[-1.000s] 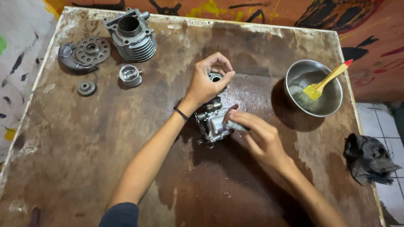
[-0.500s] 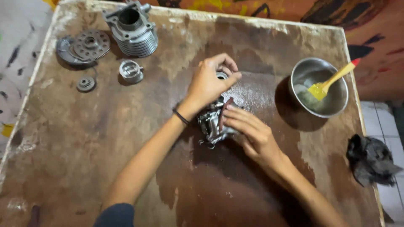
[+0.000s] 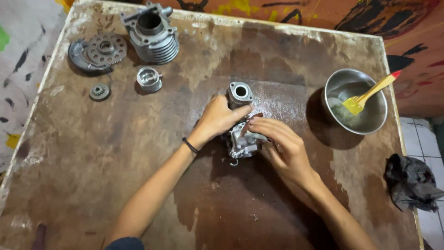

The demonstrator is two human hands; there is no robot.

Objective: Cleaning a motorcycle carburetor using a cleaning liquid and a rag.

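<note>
Since a second ago both hands have shifted on the grey metal carburetor: its round intake mouth, earlier hidden under the left hand, now shows bare above that hand's fingers, and the right hand has slid up along the body's right flank. The carburetor stands on the wet, stained wooden table, directly between the two hands. The left hand is clamped around its upper left side; the right hand's fingertips press on its middle, though whether they pinch a small part is hidden. Handling it well seems to call for a firm left grip so the slick casting does not twist, while the right fingers work lightly.

Right of the right hand, well apart, sits a steel bowl holding a yellow brush; farther right and nearer lies a black rag. Beyond the left hand, to its left, rest a finned cylinder, a piston, a clutch gear assembly and a small gear. Nothing crowds the hands.
</note>
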